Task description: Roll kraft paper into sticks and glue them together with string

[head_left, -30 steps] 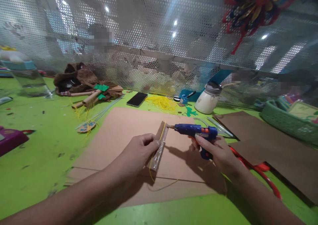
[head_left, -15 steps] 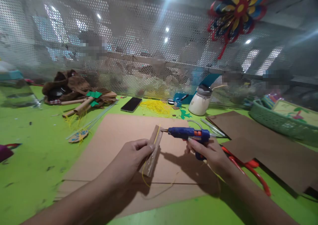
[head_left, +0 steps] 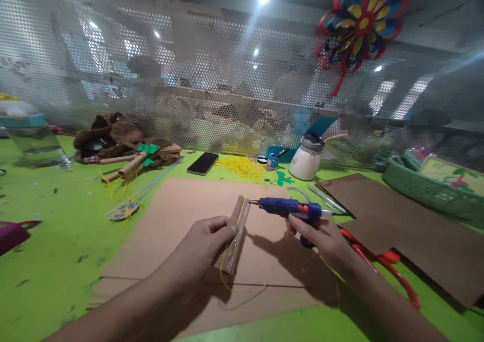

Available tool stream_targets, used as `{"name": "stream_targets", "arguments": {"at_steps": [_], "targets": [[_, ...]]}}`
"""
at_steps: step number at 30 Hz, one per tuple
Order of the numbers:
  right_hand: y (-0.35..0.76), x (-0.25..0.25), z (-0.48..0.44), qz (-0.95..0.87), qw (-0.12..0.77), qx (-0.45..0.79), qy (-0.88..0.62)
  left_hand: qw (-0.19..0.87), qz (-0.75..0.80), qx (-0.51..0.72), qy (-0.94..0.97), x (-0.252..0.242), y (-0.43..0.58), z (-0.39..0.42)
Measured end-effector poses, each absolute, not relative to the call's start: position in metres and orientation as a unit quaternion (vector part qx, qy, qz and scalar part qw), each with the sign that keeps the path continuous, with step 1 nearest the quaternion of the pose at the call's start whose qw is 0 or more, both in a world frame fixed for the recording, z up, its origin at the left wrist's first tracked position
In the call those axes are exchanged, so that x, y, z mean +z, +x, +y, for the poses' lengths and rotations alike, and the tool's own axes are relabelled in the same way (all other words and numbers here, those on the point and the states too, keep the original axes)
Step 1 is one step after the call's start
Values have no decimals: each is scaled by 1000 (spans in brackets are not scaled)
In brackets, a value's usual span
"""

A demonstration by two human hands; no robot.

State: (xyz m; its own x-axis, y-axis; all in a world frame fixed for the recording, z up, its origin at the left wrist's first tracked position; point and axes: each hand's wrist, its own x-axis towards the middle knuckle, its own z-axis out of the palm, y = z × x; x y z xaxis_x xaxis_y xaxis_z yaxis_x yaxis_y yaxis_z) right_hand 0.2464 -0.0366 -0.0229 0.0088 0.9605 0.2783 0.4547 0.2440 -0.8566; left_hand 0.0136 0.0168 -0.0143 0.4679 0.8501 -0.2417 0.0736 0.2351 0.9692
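Observation:
Pinched between the thumb and fingers of my left hand (head_left: 206,244) is a narrow brown cardboard strip (head_left: 235,246), tilted over a large tan cardboard sheet (head_left: 181,206). A yellow strand (head_left: 223,274) runs along the strip and loops below it, and shiny glue shows on the strip's right part. My right hand (head_left: 321,236) is closed around a blue glue gun (head_left: 289,207), whose metal tip is at the strip's upper end; whether it touches cannot be made out.
Red-handled scissors (head_left: 401,279) lie right of my right hand, near brown cardboard (head_left: 416,231) and a green basket (head_left: 434,186). Behind are a phone (head_left: 203,163), yellow shreds (head_left: 242,166) and a white jar (head_left: 305,160). Rolled cardboard pieces (head_left: 134,165) lie back left.
The view has shifted slightly, so everything appears a little lower and mostly further right. Both hands keep their holds, and the glue gun tip stays by the strip's upper end.

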Motion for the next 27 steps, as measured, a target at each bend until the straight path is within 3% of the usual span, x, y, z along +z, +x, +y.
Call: {"name": "stream_targets", "arguments": {"at_steps": [7,27], "targets": [[242,-23,-40,-594,479,315,-565,692,423,281,514,-24,13,19],[247,-24,-37,-636,480,273,-539,685,398,285,539,-24,12,20]]}}
